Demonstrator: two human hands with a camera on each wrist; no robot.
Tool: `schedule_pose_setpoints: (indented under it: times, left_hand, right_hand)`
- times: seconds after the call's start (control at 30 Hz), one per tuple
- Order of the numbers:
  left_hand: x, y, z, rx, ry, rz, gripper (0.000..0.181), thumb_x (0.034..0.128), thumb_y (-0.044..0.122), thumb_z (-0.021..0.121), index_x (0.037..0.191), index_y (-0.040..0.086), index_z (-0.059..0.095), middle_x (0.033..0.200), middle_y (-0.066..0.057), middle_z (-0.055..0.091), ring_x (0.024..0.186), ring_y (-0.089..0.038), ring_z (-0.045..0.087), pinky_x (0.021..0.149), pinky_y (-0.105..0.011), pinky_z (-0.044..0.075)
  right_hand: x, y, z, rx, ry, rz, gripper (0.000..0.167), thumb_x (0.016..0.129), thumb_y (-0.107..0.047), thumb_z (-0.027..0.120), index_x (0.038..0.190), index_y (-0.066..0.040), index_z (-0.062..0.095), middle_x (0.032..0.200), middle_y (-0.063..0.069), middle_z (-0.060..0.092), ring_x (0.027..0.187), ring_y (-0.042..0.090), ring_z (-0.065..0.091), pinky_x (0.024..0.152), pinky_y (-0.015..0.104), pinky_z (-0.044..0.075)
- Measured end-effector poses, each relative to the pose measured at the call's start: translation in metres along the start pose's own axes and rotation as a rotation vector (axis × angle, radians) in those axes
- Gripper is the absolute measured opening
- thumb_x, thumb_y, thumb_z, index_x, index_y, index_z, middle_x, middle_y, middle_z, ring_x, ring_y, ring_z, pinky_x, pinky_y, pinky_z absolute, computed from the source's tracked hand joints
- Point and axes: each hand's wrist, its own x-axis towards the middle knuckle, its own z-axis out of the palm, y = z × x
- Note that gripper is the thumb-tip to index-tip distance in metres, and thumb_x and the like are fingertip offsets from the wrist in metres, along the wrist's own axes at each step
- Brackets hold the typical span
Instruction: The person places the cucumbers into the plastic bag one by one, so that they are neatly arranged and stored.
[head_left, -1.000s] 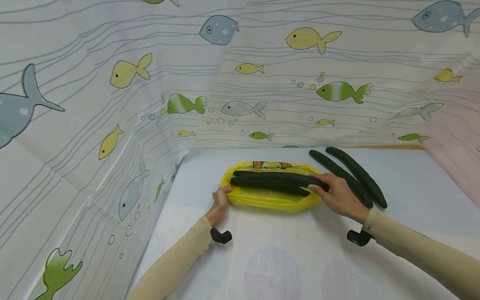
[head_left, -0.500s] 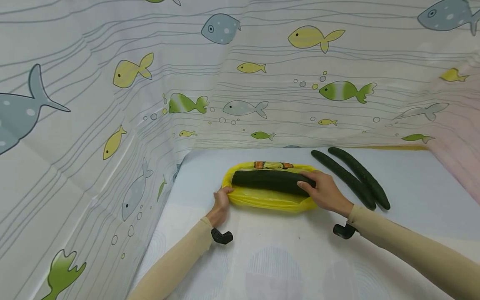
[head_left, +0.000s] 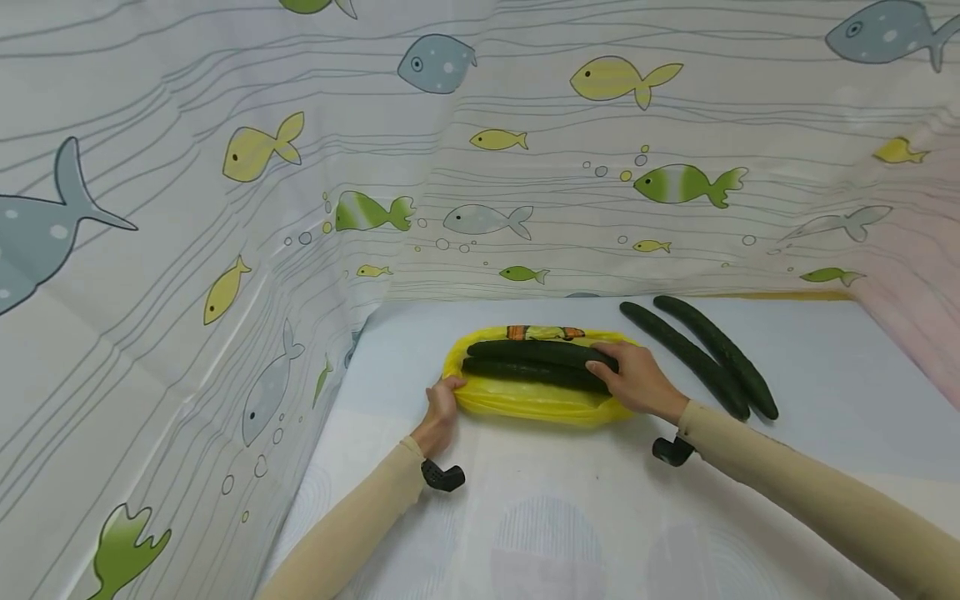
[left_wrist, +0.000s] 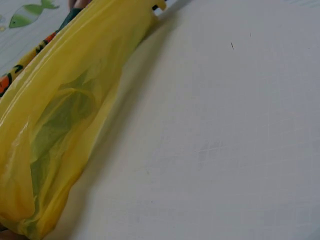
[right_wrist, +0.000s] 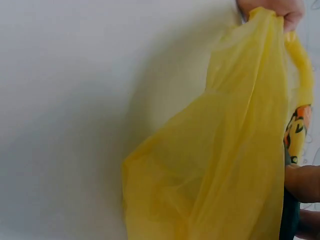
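At the near edge of the pale counter (head_left: 555,471), two beige sleeves (head_left: 352,525) carry two black wrist devices (head_left: 442,476). Beyond them, the left hand (head_left: 438,415) pinches the left rim of one yellow plastic bag (head_left: 536,406) between thumb and fingers. Two cucumbers show inside it, lying lengthwise; the right hand (head_left: 639,377) has its fingers curled round the right end of the farther cucumber (head_left: 525,351). Farther right, two loose cucumbers (head_left: 684,357) lie close together, before a fish-printed sheet (head_left: 570,225)

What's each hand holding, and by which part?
Left hand: yellow bag, by its rim's left end. Right hand: a cucumber inside it, by the right end.
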Motion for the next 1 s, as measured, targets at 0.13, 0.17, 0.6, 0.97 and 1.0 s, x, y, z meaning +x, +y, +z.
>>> schedule_pose_setpoints:
  times: [0.13, 0.17, 0.6, 0.97, 1.0]
  left_hand:
    - [0.000, 0.000, -0.001, -0.001, -0.003, 0.004, 0.102, 0.0945, 0.025, 0.046, 0.161, -0.008, -0.024, 0.170, -0.018, -0.037, 0.163, -0.033, -0.018, 0.135, -0.049, -0.004]
    - [0.000, 0.000, -0.001, -0.001, -0.003, 0.005, 0.101, 0.0945, 0.025, 0.046, 0.161, -0.007, -0.024, 0.170, -0.018, -0.037, 0.164, -0.034, -0.018, 0.135, -0.049, -0.003]
    - [0.001, 0.000, -0.002, 0.015, -0.020, 0.015, 0.100, 0.0957, 0.024, 0.044, 0.160, -0.008, -0.026, 0.170, -0.019, -0.037, 0.164, -0.036, -0.013, 0.134, -0.052, -0.002]
    - [-0.002, 0.001, -0.001, 0.013, -0.008, 0.000, 0.105, 0.0940, 0.025, 0.047, 0.159, -0.009, -0.028, 0.171, -0.019, -0.035, 0.164, -0.035, -0.016, 0.134, -0.050, -0.005]
    - [-0.002, 0.002, -0.001, 0.010, -0.007, -0.003, 0.105, 0.0939, 0.026, 0.047, 0.158, -0.009, -0.028, 0.171, -0.019, -0.036, 0.164, -0.035, -0.017, 0.134, -0.050, -0.005]
  right_hand:
    - [0.006, 0.003, -0.002, -0.026, -0.025, 0.025, 0.044, 0.105, -0.020, 0.065, 0.139, 0.008, 0.064, 0.135, 0.032, 0.068, 0.118, 0.046, 0.068, 0.106, 0.064, 0.051]
    - [0.008, 0.003, -0.002, -0.032, -0.032, 0.036, 0.044, 0.105, -0.020, 0.065, 0.139, 0.008, 0.065, 0.135, 0.031, 0.068, 0.119, 0.046, 0.068, 0.106, 0.064, 0.051]
    - [0.023, 0.003, -0.001, -0.120, -0.100, 0.089, 0.050, 0.095, -0.007, 0.072, 0.141, 0.008, 0.062, 0.139, 0.031, 0.066, 0.129, 0.049, 0.063, 0.108, 0.063, 0.051]
    - [0.029, 0.005, 0.000, -0.205, -0.152, 0.059, 0.060, 0.085, 0.016, 0.063, 0.144, 0.011, 0.057, 0.141, 0.032, 0.063, 0.130, 0.050, 0.060, 0.109, 0.064, 0.050]
    - [0.029, 0.004, 0.000, -0.218, -0.154, 0.061, 0.060, 0.086, 0.015, 0.064, 0.145, 0.011, 0.056, 0.142, 0.032, 0.063, 0.131, 0.051, 0.060, 0.110, 0.064, 0.050]
